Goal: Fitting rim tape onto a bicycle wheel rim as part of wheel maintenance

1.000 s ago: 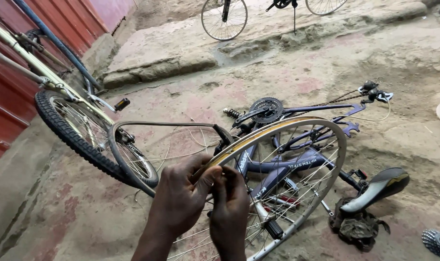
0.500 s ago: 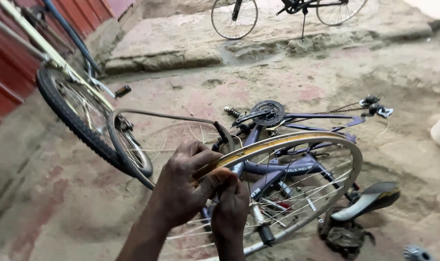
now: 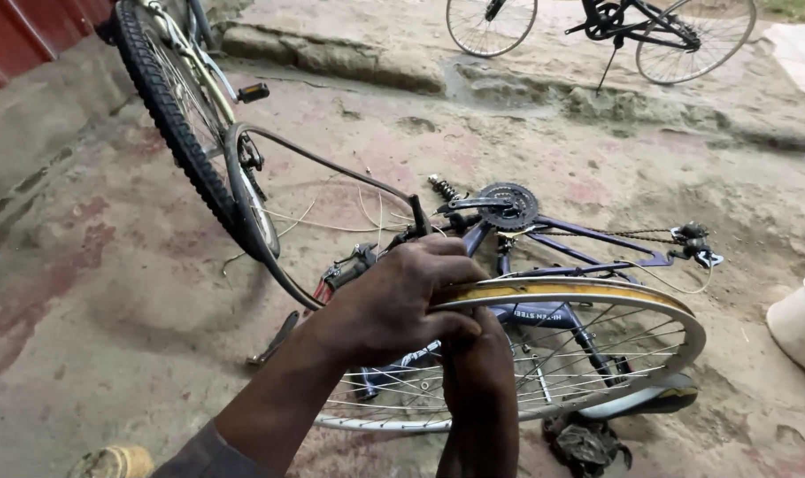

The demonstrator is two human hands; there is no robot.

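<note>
At centre frame, we are gripping the wheel rim (image 3: 588,296) with both hands: left hand (image 3: 393,301) fingers curling over its edge, right hand (image 3: 477,363) clasping beneath.

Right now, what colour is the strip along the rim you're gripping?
Yellow, worn and dirty, on the silver spoked rim; the head view shows it best.

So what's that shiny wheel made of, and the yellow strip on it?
The wheel rim looks like bare metal, silvery and glossy, with thin wire spokes that glint the same way. The yellow strip round the rim looks like dull, worn rubber or tape; it is matte and scuffed, so it is hard to be sure which.
</note>
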